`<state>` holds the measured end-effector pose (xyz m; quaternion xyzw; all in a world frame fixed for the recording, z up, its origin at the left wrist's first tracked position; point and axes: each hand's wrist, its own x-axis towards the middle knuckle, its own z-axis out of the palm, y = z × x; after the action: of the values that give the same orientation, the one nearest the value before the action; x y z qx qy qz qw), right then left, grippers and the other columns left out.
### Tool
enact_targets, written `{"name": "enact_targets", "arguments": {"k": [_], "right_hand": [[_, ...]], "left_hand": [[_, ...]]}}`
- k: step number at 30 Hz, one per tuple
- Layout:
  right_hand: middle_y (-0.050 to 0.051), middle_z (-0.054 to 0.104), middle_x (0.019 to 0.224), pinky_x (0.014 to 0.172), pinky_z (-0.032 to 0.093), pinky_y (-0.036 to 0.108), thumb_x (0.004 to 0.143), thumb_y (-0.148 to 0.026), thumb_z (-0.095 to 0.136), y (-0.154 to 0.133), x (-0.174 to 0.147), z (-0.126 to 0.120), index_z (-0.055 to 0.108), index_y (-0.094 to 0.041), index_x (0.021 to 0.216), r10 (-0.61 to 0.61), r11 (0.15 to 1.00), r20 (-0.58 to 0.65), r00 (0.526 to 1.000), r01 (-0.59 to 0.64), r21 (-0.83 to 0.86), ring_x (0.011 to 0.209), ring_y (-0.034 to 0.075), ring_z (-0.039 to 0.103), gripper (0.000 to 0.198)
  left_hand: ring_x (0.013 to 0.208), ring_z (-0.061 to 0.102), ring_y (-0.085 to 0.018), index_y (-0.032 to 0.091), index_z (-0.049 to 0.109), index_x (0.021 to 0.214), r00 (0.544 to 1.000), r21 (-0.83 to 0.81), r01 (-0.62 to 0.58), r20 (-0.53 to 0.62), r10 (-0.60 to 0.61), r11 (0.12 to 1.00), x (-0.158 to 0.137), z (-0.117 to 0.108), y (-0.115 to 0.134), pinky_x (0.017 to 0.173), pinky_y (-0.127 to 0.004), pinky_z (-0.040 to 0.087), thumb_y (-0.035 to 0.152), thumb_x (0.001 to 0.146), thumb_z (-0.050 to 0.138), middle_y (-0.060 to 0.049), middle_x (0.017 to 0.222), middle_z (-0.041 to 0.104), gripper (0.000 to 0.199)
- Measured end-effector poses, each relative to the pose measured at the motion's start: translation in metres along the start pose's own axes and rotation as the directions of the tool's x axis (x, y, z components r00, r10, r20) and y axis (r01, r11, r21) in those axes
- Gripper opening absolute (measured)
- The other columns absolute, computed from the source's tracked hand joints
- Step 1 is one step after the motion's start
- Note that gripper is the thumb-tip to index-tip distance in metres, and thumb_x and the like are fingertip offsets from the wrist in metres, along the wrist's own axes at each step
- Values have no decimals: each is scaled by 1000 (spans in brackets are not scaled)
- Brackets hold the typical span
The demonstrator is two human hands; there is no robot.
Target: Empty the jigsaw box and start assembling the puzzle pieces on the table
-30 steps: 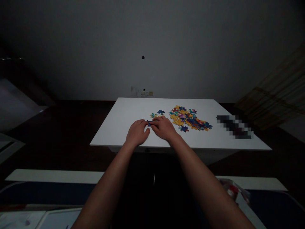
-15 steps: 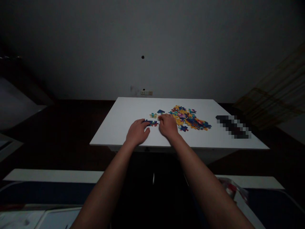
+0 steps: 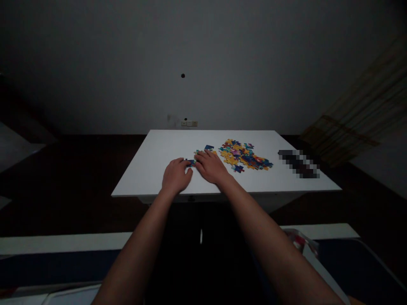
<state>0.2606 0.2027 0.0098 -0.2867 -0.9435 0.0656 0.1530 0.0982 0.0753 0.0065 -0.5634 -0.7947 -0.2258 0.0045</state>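
The person's left hand (image 3: 176, 176) and right hand (image 3: 210, 167) lie just apart, palms down over the near part of the white table (image 3: 136, 178), with the blue puzzle pieces (image 3: 191, 162) between their fingers, probably so that one steadies the left end while the other works the right; whether either hand pinches them cannot be told, as the fingers cover the edges. The loose pile (image 3: 233, 159) sits beside the right hand, seemingly for easy reach, and a dark blue piece (image 3: 209, 147) lies apart just beyond the fingers, perhaps for ready picking.
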Motion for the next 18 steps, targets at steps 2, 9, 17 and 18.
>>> {"name": "enact_targets", "arguments": {"k": [2, 9, 17, 18], "right_hand": [[10, 56, 189, 145, 32, 59, 128, -51, 41, 1, 1, 3, 64, -22, 175, 35, 999, 48, 998, -35, -1, 177, 40, 42, 60], [22, 61, 182, 144, 32, 59, 124, -47, 48, 2, 1, 9, 66, -13, 169, 221, 974, -82, 972, -224, -39, 173, 42, 45, 59], [22, 67, 174, 143, 35, 58, 117, -32, 54, 20, -19, -2, 72, -10, 159, 205, 969, -182, 962, -226, -103, 168, 42, 49, 51], [23, 64, 177, 145, 33, 59, 117, -33, 53, 28, -25, -4, 71, -10, 160, 207, 965, -189, 960, -231, -120, 171, 43, 46, 52]], "left_hand": [[153, 70, -39, 20, 88, 145, 999, 0, 30, -16, -30, 1000, 1, 0, -1, 135, -55, 55, 31, 111, 66, -17, 164, 77, 42], [157, 67, -40, 17, 87, 147, 998, -14, 57, -8, -57, 998, 1, -2, -1, 135, -54, 54, 31, 110, 66, -18, 167, 74, 45], [155, 68, -40, 17, 87, 143, 999, -7, 25, -25, -25, 1000, 3, 3, -6, 134, -54, 55, 31, 109, 66, -18, 164, 76, 43], [154, 68, -40, 19, 88, 143, 999, -10, 21, -25, -22, 1000, 3, 3, -7, 134, -54, 55, 31, 109, 66, -17, 163, 77, 42]]}}
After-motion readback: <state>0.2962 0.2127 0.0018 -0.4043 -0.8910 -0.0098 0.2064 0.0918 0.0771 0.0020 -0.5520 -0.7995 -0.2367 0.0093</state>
